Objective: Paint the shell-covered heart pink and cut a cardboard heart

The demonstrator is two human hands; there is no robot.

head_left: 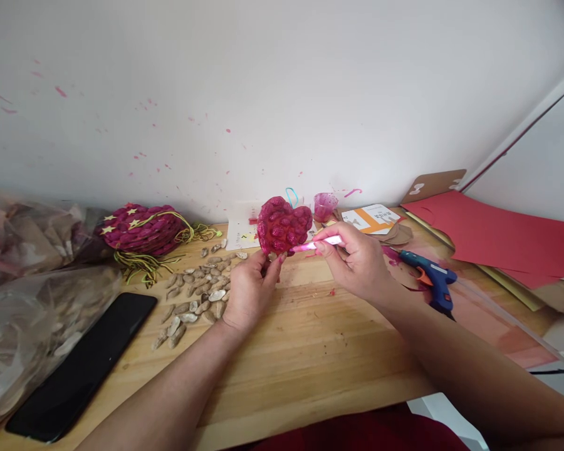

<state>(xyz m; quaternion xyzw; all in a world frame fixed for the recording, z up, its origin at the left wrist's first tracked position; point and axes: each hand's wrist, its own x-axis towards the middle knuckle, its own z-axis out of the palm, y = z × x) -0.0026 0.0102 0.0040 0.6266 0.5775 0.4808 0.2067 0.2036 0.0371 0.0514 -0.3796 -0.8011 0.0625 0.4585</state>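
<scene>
Wooden tabletop (pixel 310 338); white wall (pixel 282 94) behind, pink-spattered. Magenta bumpy heart (pixel 284 227) above table, lobes up, point down; lower edge pinched in left hand (pixel 250 285). Slim white tool (pixel 320 243), pink-stained, long axis near level, tip leftward at heart's lower edge; right hand (pixel 357 258) closed round it, pen grip. Peanut shells (pixel 217 295) near left hand.

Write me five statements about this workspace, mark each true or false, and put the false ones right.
1. The left hand holds the heart-shaped piece. True.
2. The right hand holds the blue glue gun. False: it holds a slim white tool.
3. Peanut shells lie on the table. True.
4. The wall is spotless. False: pink marks dot it.
5. The phone lies right of the shells. False: it lies left of them.
</scene>
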